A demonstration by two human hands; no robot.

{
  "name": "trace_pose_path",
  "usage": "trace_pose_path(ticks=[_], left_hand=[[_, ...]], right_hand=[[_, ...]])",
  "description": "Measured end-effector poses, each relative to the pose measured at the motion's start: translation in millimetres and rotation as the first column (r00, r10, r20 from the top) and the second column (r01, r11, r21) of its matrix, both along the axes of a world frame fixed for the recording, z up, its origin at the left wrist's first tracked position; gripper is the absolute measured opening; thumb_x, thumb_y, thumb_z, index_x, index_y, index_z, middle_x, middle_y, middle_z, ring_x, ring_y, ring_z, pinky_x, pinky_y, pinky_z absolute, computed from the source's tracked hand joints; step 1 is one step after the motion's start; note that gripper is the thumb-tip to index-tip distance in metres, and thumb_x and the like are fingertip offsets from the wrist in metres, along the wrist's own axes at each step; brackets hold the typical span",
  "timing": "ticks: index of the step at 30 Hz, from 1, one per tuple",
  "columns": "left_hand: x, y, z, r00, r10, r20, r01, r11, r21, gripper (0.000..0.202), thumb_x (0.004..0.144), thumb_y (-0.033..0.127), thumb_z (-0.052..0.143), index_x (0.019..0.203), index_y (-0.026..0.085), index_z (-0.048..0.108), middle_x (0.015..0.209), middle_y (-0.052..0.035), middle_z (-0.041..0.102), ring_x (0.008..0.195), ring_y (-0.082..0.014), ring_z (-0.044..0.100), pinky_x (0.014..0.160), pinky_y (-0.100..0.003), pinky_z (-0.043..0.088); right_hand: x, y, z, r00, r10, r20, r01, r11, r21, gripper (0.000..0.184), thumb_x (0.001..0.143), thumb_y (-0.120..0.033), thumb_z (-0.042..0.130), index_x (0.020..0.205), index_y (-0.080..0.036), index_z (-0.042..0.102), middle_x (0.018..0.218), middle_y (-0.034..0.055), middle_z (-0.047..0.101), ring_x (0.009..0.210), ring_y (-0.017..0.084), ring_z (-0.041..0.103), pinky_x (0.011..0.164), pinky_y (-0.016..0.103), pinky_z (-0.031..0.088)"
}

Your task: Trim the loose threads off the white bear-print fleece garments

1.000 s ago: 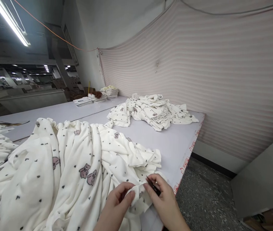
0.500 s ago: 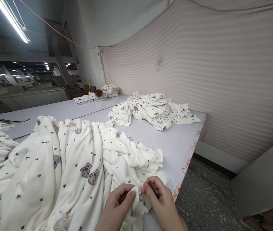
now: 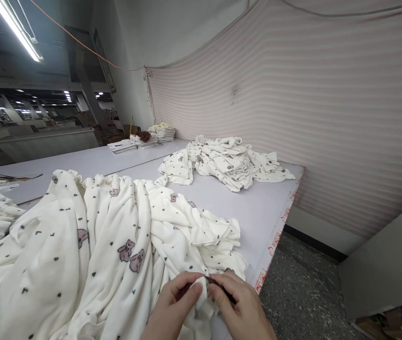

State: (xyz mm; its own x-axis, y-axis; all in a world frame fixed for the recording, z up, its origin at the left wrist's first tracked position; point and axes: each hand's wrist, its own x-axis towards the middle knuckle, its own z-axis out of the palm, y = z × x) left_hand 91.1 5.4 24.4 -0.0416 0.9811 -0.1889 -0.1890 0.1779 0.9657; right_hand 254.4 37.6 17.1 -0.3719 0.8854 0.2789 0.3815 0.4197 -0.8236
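Left hand (image 3: pixel 172 307) pinches a small fold of the white bear-print garment (image 3: pixel 116 245), which spreads away beyond its fingers. Right hand (image 3: pixel 239 314) grips a thin dark tool (image 3: pixel 224 289) against that fold. Trimming appears under way; any snip calls for taut cloth.

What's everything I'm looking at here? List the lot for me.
printed fabric: one big heap, white with dark marks and bears, near end of table
garment pile: one, same white print, far right of table
table: one, pale grey, long
folded stacks: a few, whitish, far end of table
striped sheet: one, pink and white, hung on the wall
tube light: one, white, ceiling, top left
orange cord: one, strung below the ceiling
floor: grey, speckled, right of table
dark tool: one, thin, in the right hand
left hand: pinches a fabric edge
right hand: holds the dark tool at that edge
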Motion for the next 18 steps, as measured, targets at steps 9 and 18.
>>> trace_pose_path(ticks=[9,18], left_hand=[[0,4,-4.0,0.976,0.059,0.210,-0.032,0.991,-0.130,0.033,0.062,0.042,0.080,0.081,0.017,0.070,0.076,-0.0032,0.068,0.076,-0.0190,0.060,0.074,-0.029,0.045],[-8,0,-9.6,0.971,-0.142,-0.190,0.145,0.989,0.004,0.036,0.075,0.047,0.070,0.094,0.017,0.067,0.073,-0.0006,0.059,0.070,-0.0147,0.049,0.064,-0.024,0.037]], right_hand=[[-2,-2,-12.6,0.970,0.006,-0.242,0.000,1.000,0.025,0.025,0.082,-0.022,0.061,0.107,-0.023,0.064,0.095,0.0050,0.067,0.087,0.019,0.065,0.076,0.025,0.052],[-19,0,-15.8,0.974,-0.093,-0.207,0.086,0.995,-0.044,0.019,0.092,-0.032,0.044,0.082,-0.019,0.055,0.062,-0.0014,0.056,0.057,0.014,0.055,0.053,0.021,0.043]])
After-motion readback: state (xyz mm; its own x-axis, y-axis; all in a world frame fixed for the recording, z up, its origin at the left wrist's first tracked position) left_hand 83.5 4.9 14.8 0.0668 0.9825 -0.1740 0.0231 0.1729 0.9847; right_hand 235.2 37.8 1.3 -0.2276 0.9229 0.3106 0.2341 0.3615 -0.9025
